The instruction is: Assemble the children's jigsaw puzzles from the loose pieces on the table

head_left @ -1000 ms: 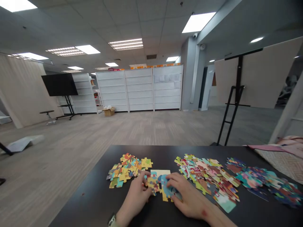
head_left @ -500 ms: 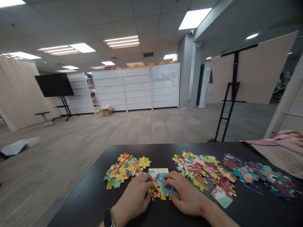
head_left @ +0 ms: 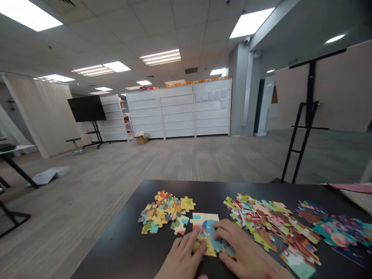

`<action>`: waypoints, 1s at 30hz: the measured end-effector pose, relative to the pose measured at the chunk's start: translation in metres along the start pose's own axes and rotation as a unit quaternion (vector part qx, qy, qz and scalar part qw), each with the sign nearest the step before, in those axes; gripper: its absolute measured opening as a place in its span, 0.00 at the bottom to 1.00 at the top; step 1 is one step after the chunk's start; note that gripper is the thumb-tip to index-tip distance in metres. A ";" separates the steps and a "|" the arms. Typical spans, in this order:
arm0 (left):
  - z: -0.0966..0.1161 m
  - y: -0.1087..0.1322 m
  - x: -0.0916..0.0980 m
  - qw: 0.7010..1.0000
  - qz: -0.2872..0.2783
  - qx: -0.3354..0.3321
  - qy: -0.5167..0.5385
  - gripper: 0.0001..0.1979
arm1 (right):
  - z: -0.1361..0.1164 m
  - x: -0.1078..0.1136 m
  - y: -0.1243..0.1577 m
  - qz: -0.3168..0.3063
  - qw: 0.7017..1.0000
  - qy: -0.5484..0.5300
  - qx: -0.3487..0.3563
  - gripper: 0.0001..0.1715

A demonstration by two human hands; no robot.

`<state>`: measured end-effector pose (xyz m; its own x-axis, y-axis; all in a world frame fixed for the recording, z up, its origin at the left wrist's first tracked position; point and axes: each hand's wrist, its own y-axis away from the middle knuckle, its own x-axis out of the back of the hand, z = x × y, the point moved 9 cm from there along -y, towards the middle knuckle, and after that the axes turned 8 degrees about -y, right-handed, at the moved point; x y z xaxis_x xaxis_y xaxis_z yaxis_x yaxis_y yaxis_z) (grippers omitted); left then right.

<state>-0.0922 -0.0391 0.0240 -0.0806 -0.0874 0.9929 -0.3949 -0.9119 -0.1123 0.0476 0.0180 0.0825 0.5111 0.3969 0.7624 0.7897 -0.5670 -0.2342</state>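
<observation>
A partly joined jigsaw puzzle with a blue animal figure lies flat on the black table in front of me. My left hand rests on its lower left corner, fingers stretched out and thumb apart. Across the right side lie the spread fingers of my right hand, with its thumb near the lower edge. Both hands cover parts of the puzzle, so any piece under the fingertips is hidden. Just left of it is a loose jigsaw piece. Farther left sits a heap of mostly yellow jigsaw pieces.
To the right, a multicoloured heap of jigsaw pieces spreads over the black table. Beyond it are dark blue and teal pieces. A pink-edged cloth item lies at the far right. A black stand rises behind the table.
My view has swung left, shifting the scene rightward. The left hand has slid lower, its fingers straighter, uncovering the loose piece beside the puzzle. The right hand remains on the puzzle's right side.
</observation>
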 end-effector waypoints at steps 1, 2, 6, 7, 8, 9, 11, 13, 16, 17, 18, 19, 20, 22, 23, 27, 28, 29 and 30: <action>-0.003 0.001 -0.004 1.000 0.013 0.002 0.001 0.27 | 0.002 -0.001 0.000 0.004 1.000 0.003 0.001 0.20; -0.004 0.002 -0.005 1.000 0.022 0.003 0.005 0.24 | 0.005 -0.002 -0.001 0.006 1.000 0.007 0.002 0.20; -0.001 -0.007 0.012 0.998 0.029 0.023 0.048 0.23 | 0.010 -0.006 -0.001 0.005 1.000 0.025 0.001 0.18; 0.000 -0.009 0.019 0.997 0.025 0.035 0.058 0.25 | 0.011 -0.006 0.000 0.009 1.000 0.028 0.001 0.18; 0.000 -0.012 0.025 0.997 0.020 0.046 0.067 0.25 | 0.012 -0.005 0.000 0.017 0.999 0.031 0.002 0.18; 0.001 -0.013 0.030 0.996 0.016 0.052 0.075 0.24 | 0.012 -0.004 0.000 0.024 0.999 0.033 0.005 0.18; 0.003 -0.012 0.037 0.994 0.012 0.045 0.098 0.21 | 0.010 -0.004 0.001 0.020 0.999 0.029 0.014 0.19; 0.002 -0.006 0.041 0.990 0.012 0.032 0.136 0.22 | 0.006 -0.004 0.000 -0.001 1.000 0.021 0.014 0.19; -0.005 0.005 0.042 0.984 0.007 0.036 0.175 0.32 | -0.002 0.000 -0.002 -0.008 1.000 0.013 0.003 0.18; -0.007 0.008 0.042 0.984 0.005 0.040 0.174 0.35 | -0.005 0.002 -0.003 -0.007 1.000 0.012 0.003 0.18; -0.008 0.009 0.042 0.985 0.000 0.042 0.166 0.36 | -0.008 0.003 -0.003 -0.007 1.000 0.013 0.005 0.19; -0.007 0.010 0.041 0.987 -0.009 0.041 0.154 0.37 | -0.011 0.004 -0.003 -0.007 1.000 0.013 0.005 0.19; -0.006 0.009 0.040 0.989 -0.023 0.037 0.140 0.37 | -0.012 0.004 -0.003 -0.008 1.000 0.013 0.005 0.19; 0.000 0.007 0.037 0.992 -0.049 0.025 0.115 0.34 | -0.014 0.004 -0.003 -0.011 1.000 0.011 0.003 0.19; 0.002 0.005 0.036 0.993 -0.054 0.019 0.106 0.33 | -0.014 0.004 -0.003 -0.012 1.000 0.009 0.002 0.19; 0.010 -0.004 0.034 0.996 -0.036 0.010 0.083 0.31 | -0.014 0.004 -0.004 -0.015 1.000 0.010 -0.001 0.18; 0.013 -0.006 0.033 0.996 -0.034 0.006 0.081 0.31 | -0.014 0.004 -0.004 -0.015 1.000 0.010 -0.002 0.18; 0.014 -0.008 0.032 0.996 -0.034 0.002 0.086 0.32 | -0.015 0.004 -0.005 -0.015 1.000 0.009 -0.003 0.18; 0.016 -0.009 0.032 0.995 -0.032 0.000 0.098 0.32 | -0.015 0.004 -0.005 -0.016 1.000 0.009 -0.002 0.19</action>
<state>-0.0769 -0.0397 0.0579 -0.2319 0.0506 0.9714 -0.4054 -0.9128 -0.0492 0.0405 0.0115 0.0963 0.4800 0.4013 0.7801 0.8036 -0.5578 -0.2075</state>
